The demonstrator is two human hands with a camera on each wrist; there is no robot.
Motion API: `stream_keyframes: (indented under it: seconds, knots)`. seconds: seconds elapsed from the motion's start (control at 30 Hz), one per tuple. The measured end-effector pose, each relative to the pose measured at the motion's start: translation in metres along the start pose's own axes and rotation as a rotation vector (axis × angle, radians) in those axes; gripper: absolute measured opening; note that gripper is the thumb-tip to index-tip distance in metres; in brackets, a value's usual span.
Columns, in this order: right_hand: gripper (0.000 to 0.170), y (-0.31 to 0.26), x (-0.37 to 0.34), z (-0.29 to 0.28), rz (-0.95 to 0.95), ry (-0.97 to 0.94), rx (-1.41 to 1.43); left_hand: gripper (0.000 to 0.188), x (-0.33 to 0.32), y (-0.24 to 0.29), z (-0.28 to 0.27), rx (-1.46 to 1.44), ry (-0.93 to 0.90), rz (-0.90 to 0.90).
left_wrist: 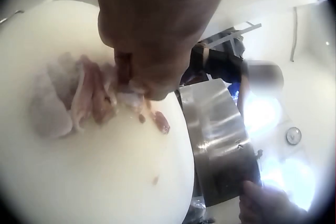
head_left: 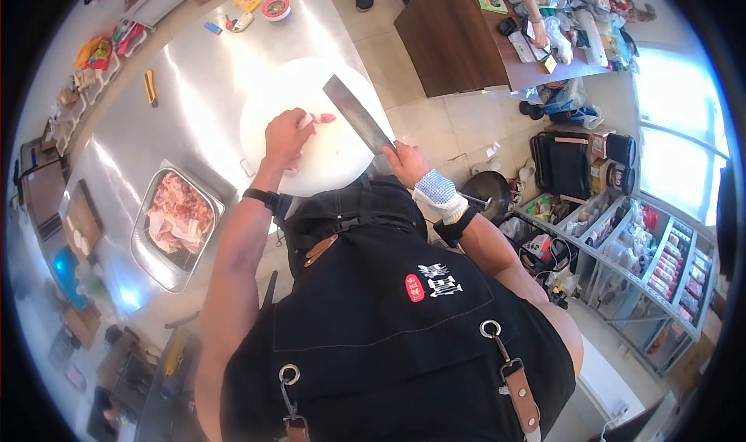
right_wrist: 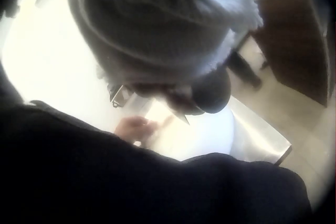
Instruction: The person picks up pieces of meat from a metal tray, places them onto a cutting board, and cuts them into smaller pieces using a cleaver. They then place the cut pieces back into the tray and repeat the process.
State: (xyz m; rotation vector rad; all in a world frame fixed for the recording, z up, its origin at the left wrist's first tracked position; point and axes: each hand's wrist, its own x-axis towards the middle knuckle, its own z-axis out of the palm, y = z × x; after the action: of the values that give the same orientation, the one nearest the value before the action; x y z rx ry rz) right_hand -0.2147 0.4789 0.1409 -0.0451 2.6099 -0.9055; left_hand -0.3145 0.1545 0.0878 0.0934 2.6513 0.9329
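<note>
My left hand [head_left: 285, 137] bends over a round white cutting board [head_left: 318, 174] and grips a piece of raw meat, mostly hidden under the fingers. In the left wrist view more raw meat [left_wrist: 95, 94], pale skin and pink flesh, lies on the board beside that hand. A small pink scrap [head_left: 328, 118] sits just past the fingertips. My right hand [head_left: 408, 164], with a white knitted cuff at its wrist, holds a broad cleaver [head_left: 353, 109] by the handle. The blade points away from me, over the board's right side and apart from the meat.
A steel tray [head_left: 189, 268] heaped with raw meat [head_left: 180, 213] stands left of the board on the steel table [head_left: 202, 84]. Farther off lie a yellow cutter [head_left: 150, 88], keys [head_left: 239, 23] and a red-rimmed bowl [head_left: 277, 8]. Another person's arm [head_left: 525, 0] reaches over a brown desk.
</note>
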Motion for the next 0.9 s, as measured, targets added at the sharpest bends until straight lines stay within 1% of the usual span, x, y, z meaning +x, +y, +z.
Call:
stream_keyframes:
  seconds: [0.07,0.17,0.27,0.37,0.47,0.5,0.57,0.6,0.67,0.77,0.9]
  knots:
    - [0.040,-0.006,0.000,0.002,-0.013,-0.026,-0.032,0.036,-0.007,-0.004,0.010,-0.098,0.176,-0.108]
    - [0.036,-0.029,0.002,0.002,-0.027,-0.070,-0.134,0.040,-0.018,0.000,0.015,-0.101,0.346,0.026]
    - [0.036,-0.048,0.014,0.005,-0.080,-0.117,-0.202,0.038,-0.024,-0.008,0.018,-0.042,0.470,0.106]
    - [0.037,-0.063,0.023,0.005,-0.142,-0.160,-0.287,0.031,-0.032,-0.022,0.023,-0.115,0.372,0.135]
    - [0.038,-0.071,0.033,0.003,-0.164,-0.203,-0.355,0.024,-0.031,-0.027,0.026,-0.164,0.416,0.136]
    - [0.039,-0.072,0.034,0.002,-0.162,-0.219,-0.372,0.023,-0.031,-0.026,0.024,-0.173,0.403,0.123]
    - [0.038,-0.063,0.038,0.007,-0.191,-0.179,-0.366,0.020,-0.029,-0.024,0.019,-0.188,0.382,0.099]
    - [0.037,-0.064,0.040,0.006,-0.204,-0.159,-0.363,0.020,-0.027,-0.025,0.018,-0.192,0.389,0.113]
    - [0.037,-0.067,0.043,0.004,-0.186,-0.182,-0.373,0.020,-0.025,-0.024,0.017,-0.202,0.401,0.142]
    - [0.038,-0.071,0.049,0.003,-0.151,-0.221,-0.372,0.021,-0.022,-0.024,0.016,-0.192,0.380,0.112]
    - [0.038,-0.076,0.070,0.012,-0.146,-0.258,-0.354,0.022,-0.022,-0.024,0.012,-0.162,0.373,0.138]
